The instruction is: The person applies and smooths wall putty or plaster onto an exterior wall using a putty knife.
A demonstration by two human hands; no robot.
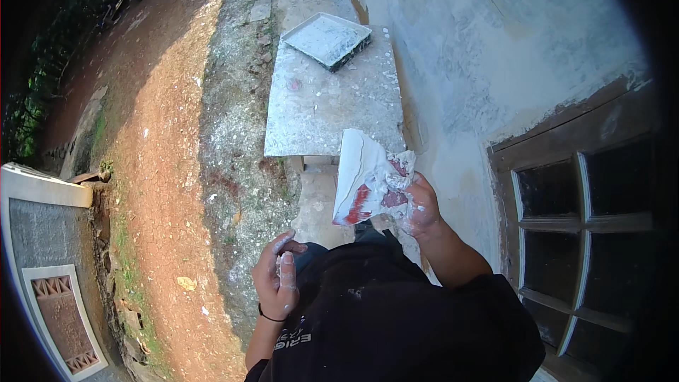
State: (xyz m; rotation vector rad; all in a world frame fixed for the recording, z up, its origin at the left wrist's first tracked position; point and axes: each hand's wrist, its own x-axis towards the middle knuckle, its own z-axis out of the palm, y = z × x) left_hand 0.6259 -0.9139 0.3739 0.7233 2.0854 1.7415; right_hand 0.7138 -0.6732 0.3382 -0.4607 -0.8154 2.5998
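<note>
My right hand (422, 206) is closed around a wide putty spreader (358, 201), red where it shows through. Thick white putty (358, 163) covers much of its blade, and lumps of it cling around the grip and my fingers. The spreader is held in front of my body, just past the near edge of a worn table (311, 127). My left hand (277, 274) is beside my dark shirt, fingers loosely bent and apart with nothing in them. White smears mark its fingertips.
A square, putty-stained tray (327, 37) rests at the table's far end. Close on the right stands a wall (467, 49) with patchy white coating, and a paned wooden window (580, 226). Rough ground and a reddish dirt path (166, 191) run along the left, beside a low grey structure (53, 240).
</note>
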